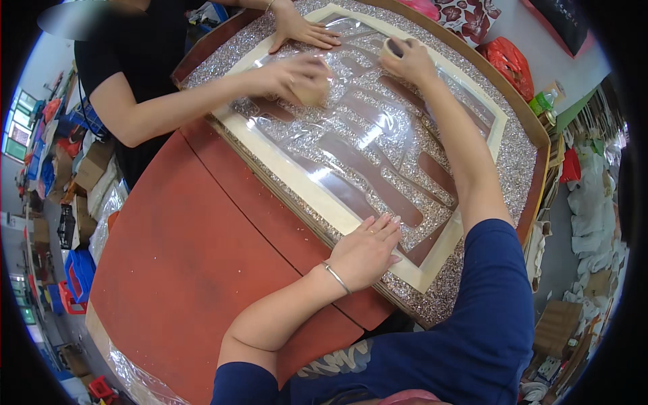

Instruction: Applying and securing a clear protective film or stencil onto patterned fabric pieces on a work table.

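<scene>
My left hand [368, 251] lies with fingers stretched over the near corner of a pale-bordered panel covered by shiny clear plastic sheet [385, 128]. Elongated brown shapes [344, 158] show through the sheet amid silvery glitter or sequins. At the panel's far side, my right hand [410, 62] grips a small rounded tan block [393, 48] with a dark face; its exact kind is unclear. Across from me, a co-worker's one hand [300, 30] presses flat on the sheet. Their other hand [304, 74], smeared by motion, holds a tan block or pad.
Loose glitter [516, 169] surrounds the panel inside a raised brown tray rim [540, 128]. A red-brown tabletop [209, 270] adjoins it on the left. Red plastic bag [507, 66] stands beyond the rim. Boxes and a blue crate [81, 275] crowd the left floor; wrapped goods line the right.
</scene>
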### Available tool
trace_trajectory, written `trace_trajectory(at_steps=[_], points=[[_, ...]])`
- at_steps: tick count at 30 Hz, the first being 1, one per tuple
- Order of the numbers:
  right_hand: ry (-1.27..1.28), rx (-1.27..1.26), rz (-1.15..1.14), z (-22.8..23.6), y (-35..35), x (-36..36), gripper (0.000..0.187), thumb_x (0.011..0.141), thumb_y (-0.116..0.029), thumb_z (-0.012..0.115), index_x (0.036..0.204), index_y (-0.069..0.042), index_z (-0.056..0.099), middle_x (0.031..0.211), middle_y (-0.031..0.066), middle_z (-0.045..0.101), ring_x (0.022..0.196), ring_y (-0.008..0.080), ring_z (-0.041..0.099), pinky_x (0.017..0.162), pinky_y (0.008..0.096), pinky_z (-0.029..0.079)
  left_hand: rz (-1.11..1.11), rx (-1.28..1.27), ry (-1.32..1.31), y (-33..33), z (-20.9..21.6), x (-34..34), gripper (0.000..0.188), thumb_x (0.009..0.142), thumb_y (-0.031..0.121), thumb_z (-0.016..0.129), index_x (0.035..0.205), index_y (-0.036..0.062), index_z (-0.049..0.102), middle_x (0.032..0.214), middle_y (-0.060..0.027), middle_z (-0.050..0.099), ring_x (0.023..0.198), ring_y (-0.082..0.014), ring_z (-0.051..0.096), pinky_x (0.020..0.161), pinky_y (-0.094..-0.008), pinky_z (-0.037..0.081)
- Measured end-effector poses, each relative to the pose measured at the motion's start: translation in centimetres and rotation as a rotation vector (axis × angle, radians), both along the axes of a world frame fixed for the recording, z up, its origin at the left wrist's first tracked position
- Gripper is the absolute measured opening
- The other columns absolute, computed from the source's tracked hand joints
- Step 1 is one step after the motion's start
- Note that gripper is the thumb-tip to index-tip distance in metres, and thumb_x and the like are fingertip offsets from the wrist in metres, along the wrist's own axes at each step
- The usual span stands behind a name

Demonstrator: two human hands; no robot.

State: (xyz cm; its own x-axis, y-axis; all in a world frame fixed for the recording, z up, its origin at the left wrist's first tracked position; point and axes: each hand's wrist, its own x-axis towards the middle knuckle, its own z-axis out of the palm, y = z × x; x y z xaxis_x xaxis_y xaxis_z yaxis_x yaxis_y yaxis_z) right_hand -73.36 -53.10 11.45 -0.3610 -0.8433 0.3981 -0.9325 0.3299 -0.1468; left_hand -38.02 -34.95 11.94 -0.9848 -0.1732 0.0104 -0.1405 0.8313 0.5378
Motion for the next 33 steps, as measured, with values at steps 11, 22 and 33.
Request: trace_trajectory(at_steps=[11,22,33], points=[[0.037,-0.081,0.138,-0.7,1.4,6.8,0.060,0.071,-0.050,0.064,0.124,-0.022,0.056,0.122,0.0180,0.053,0.109,0.0378,0.054,0.093,0.0424,0.045,-0.033,-0.019,-0.012,0.2,-0.4,-0.3,0.045,0.092,0.028,0.049,0.126,-0.0007,0.046,0.136,-0.0173,0.044,0.130,-0.0302,0.038,0.109,-0.0405,0.029],[0.044,-0.162,0.451,-0.4,4.9,12.8,0.058,0.069,-0.046,0.069,0.122,-0.024,0.058,0.120,0.0153,0.054,0.107,0.0362,0.054,0.089,0.0423,0.046,0.012,-0.015,0.007,0.1,-0.6,-0.1,0.041,0.092,0.030,0.048,0.121,0.0011,0.050,0.137,-0.0172,0.044,0.130,-0.0291,0.038,0.108,-0.0406,0.029],[0.030,-0.008,0.659,2.2,15.9,11.0,0.067,0.066,-0.031,0.075,0.128,-0.018,0.053,0.127,0.0160,0.047,0.108,0.0360,0.051,0.091,0.0425,0.044,0.013,-0.041,0.024,0.0,-1.3,-0.1,0.042,0.091,0.029,0.049,0.121,0.0000,0.049,0.136,-0.0180,0.045,0.130,-0.0295,0.039,0.108,-0.0410,0.029]])
